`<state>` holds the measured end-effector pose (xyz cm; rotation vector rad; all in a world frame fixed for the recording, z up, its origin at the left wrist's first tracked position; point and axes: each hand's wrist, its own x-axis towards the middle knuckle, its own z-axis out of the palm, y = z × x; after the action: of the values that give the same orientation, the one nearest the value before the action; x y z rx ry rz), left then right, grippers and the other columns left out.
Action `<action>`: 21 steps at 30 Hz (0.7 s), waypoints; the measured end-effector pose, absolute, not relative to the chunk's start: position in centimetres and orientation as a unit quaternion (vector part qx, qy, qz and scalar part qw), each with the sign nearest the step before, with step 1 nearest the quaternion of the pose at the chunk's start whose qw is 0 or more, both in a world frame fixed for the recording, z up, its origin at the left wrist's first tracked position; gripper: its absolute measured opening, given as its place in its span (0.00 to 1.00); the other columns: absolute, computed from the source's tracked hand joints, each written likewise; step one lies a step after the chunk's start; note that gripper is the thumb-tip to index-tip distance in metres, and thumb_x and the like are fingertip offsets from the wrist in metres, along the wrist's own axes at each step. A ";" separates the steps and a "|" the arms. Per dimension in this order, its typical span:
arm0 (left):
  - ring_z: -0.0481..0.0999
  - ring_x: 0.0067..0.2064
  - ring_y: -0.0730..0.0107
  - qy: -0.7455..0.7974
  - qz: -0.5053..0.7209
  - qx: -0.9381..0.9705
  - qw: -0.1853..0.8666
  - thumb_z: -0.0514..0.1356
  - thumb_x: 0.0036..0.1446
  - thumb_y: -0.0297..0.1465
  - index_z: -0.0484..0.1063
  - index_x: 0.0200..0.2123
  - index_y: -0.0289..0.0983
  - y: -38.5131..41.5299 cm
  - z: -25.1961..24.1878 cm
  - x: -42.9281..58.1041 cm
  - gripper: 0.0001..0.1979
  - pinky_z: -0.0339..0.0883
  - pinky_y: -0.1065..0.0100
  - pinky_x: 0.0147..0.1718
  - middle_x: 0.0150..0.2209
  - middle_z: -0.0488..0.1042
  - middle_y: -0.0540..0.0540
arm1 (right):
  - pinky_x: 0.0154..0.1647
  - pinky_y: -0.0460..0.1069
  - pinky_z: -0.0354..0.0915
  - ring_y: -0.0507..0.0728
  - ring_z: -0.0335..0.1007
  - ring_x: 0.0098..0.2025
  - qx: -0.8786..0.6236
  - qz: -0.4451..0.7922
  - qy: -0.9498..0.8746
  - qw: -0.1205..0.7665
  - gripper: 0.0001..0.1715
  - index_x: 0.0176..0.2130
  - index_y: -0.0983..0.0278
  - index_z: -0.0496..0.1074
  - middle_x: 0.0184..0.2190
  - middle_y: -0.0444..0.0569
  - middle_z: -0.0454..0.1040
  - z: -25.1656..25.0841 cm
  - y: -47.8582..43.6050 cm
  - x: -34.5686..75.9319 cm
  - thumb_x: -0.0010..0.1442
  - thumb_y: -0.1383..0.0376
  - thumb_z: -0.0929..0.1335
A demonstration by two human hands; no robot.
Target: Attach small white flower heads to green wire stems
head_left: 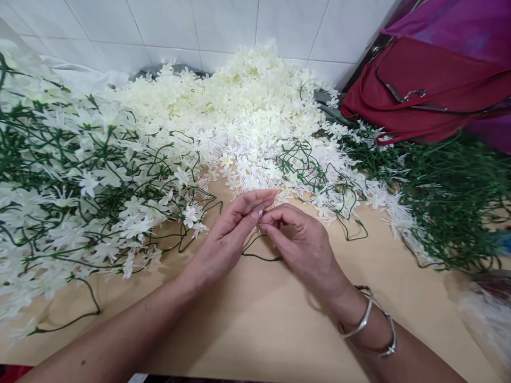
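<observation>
My left hand (pixel 239 221) is closed in a pinch above the middle of the table, its fingers partly covering what it holds. A thin green artificial flower stem (pixel 261 257) curves out from beneath its fingers. My right hand (pixel 297 234) meets it from the right, thumb and forefinger pinched on a small white flower piece (pixel 261 213); most of that piece is hidden. Just beyond both hands lie loose white stamen pieces and petals (pixel 255 170), with a few bare green stems (pixel 303 165) among them.
Stemmed white artificial flowers (pixel 107 181) are heaped on the left. Cream blossoms (pixel 247 96) pile against the tiled wall (pixel 223 26). On the right are bunched green stems (pixel 451 191), a red handbag (pixel 431 85) and clear plastic (pixel 487 314) on the wooden table (pixel 247 330).
</observation>
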<state>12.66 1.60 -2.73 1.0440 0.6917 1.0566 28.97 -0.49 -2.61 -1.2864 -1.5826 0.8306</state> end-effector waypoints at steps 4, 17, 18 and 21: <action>0.70 0.69 0.57 0.294 0.476 0.447 0.698 0.61 0.71 0.32 0.78 0.57 0.43 1.6 -3.0 12.6 0.13 0.60 0.54 0.71 0.62 0.77 0.44 | 0.39 0.51 0.66 0.54 0.70 0.34 -0.514 0.325 -0.656 0.446 0.07 0.34 0.60 0.75 0.31 0.43 0.75 -2.5 -0.7 28.7 0.65 0.71 0.70; 0.57 0.77 0.60 0.256 0.465 0.544 0.649 0.53 0.76 0.35 0.66 0.67 0.53 0.2 -1.4 13.0 0.19 0.56 0.56 0.74 0.77 0.55 0.54 | 0.43 0.53 0.67 0.56 0.69 0.42 -0.527 0.263 -0.630 0.507 0.05 0.37 0.58 0.74 0.40 0.47 0.74 -3.2 -0.6 28.3 0.65 0.66 0.74; 0.56 0.77 0.59 0.249 0.465 0.546 0.651 0.53 0.76 0.35 0.66 0.68 0.53 0.2 -1.5 13.0 0.20 0.55 0.56 0.75 0.77 0.55 0.54 | 0.45 0.53 0.68 0.57 0.70 0.44 -0.521 0.260 -0.638 0.505 0.05 0.37 0.58 0.74 0.42 0.47 0.75 -3.1 -0.6 28.4 0.65 0.67 0.74; 0.54 0.78 0.59 0.235 0.467 0.550 0.651 0.53 0.77 0.37 0.64 0.69 0.54 0.3 -1.6 12.9 0.21 0.53 0.56 0.75 0.78 0.52 0.55 | 0.49 0.54 0.70 0.57 0.73 0.47 -0.498 0.251 -0.650 0.516 0.06 0.36 0.58 0.76 0.43 0.47 0.77 -2.8 -0.5 28.5 0.66 0.69 0.74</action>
<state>12.93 0.25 -1.59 1.2484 0.5332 1.0607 28.48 -0.54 -2.81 -1.1973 -1.5620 0.6021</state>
